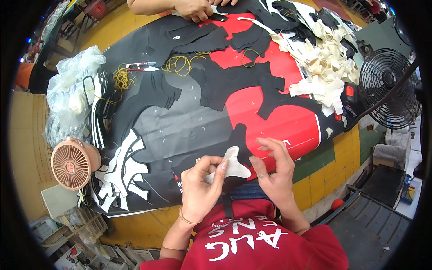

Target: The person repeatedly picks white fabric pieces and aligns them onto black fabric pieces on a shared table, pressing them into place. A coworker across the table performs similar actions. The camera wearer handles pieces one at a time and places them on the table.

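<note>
A white cutout is pinched between thumb and fingers of the left hand, down at the near edge of the table right in front of the red shirt. The cutout sticks out past the fingertips, so most of it is seen to the right of and above that grip; its long axis runs roughly up and away, with a narrow tip pointed toward the far side of the table and the wider end low and to the right. The right hand is set just beside it, fingers curled and touching a black piece right next to the white one; whether anything is really gripped there can't be told, it looks more like a loose fingertip hold. One white cutout is held, just the one. Both hands are worked over a red and black sheet spread across the table, with lots of black cutouts laid on it, too many and too overlapped to be counted properly. A stack of black-and-white pieces is seen to the left, a pink fan beside that, and a clear bag further up. Snips and yellow bands are laid near the far middle, a heap of cream pieces at far right, and one black fan past the edge. Another person's hand is seen at the top edge.
</note>
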The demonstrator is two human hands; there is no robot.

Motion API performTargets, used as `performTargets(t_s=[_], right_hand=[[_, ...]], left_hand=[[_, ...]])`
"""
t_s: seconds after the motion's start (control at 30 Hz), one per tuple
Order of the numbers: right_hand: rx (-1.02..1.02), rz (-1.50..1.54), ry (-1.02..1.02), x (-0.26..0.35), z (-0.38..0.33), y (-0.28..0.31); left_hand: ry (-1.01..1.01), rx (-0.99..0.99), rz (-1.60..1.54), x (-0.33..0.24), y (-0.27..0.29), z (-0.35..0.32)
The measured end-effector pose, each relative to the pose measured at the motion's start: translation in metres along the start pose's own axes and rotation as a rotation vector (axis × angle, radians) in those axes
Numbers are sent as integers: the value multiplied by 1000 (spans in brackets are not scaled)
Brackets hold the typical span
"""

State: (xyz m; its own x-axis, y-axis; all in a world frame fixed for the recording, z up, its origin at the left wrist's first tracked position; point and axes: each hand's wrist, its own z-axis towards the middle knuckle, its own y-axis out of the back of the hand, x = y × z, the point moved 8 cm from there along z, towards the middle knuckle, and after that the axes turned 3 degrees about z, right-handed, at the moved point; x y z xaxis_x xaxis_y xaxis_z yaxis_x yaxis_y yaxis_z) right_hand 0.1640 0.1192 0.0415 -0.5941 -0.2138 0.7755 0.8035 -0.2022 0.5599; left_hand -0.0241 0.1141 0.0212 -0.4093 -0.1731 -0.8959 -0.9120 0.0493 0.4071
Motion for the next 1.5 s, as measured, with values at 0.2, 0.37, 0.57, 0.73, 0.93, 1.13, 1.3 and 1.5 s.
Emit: performTargets(t_s=[0.2, 0.37, 0.57, 0.73, 0.93, 1.13, 1.3, 1.5], right_hand=[[182, 475, -219, -15, -3, -28], [184, 152, -281, -26, 6, -33], [155, 5, -173, -18, 8, -32], [154, -9, -157, -19, 7, -34], [147, -6, -139, -19, 9, -35], [151, -15, -144, -20, 11, -36], [148, -22, -155, -20, 12, -37], [172, -56, -185, -19, 14, -38]], left_hand=[[-39, 78, -19, -4, -14, 15], [-56, 64, 101, 3, -5, 27], [-163, 35, 224, 6, -6, 32], [-198, 24, 209, 6, -7, 32], [-176, 23, 241, 7, -8, 33], [-171, 18, 289, 5, -9, 33], [-174, 17, 307, 4, -10, 34], [-284, 153, 496, -2, -21, 31]])
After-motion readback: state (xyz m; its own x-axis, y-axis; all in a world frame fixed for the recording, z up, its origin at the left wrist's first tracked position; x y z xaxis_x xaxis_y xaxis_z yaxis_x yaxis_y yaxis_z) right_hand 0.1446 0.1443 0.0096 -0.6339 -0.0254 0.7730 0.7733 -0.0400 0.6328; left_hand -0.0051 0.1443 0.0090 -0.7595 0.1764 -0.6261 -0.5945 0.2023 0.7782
